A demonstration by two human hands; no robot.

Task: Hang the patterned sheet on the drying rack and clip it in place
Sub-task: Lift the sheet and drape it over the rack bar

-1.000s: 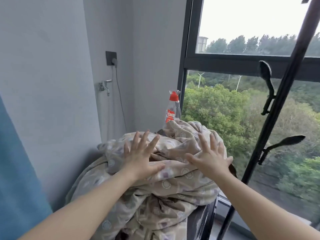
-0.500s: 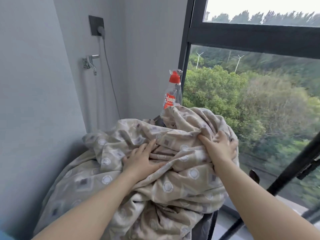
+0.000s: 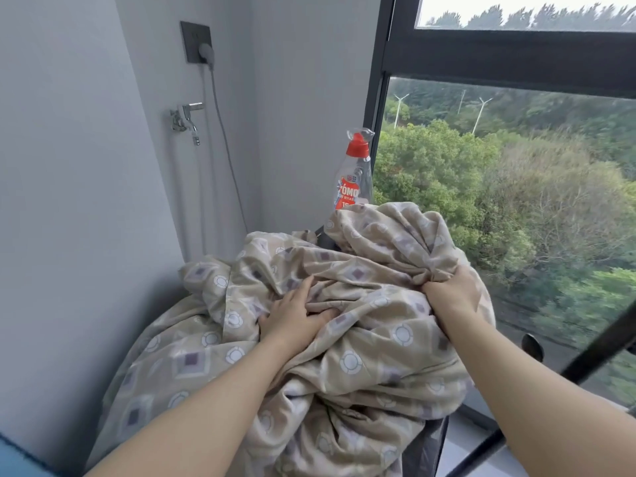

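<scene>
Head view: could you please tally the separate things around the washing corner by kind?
Beige patterned sheet: 1
Red-capped clear detergent bottle: 1
Chrome wall tap: 1
Dark wall socket with white plug: 1
Hands gripping the sheet: 2, left hand and right hand
Total: 6

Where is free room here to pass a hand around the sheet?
Free: the gap between the sheet and the grey wall, below the tap. Crowded: behind the pile by the bottle, and lower right by the black pole. Both hands grip cloth.
</scene>
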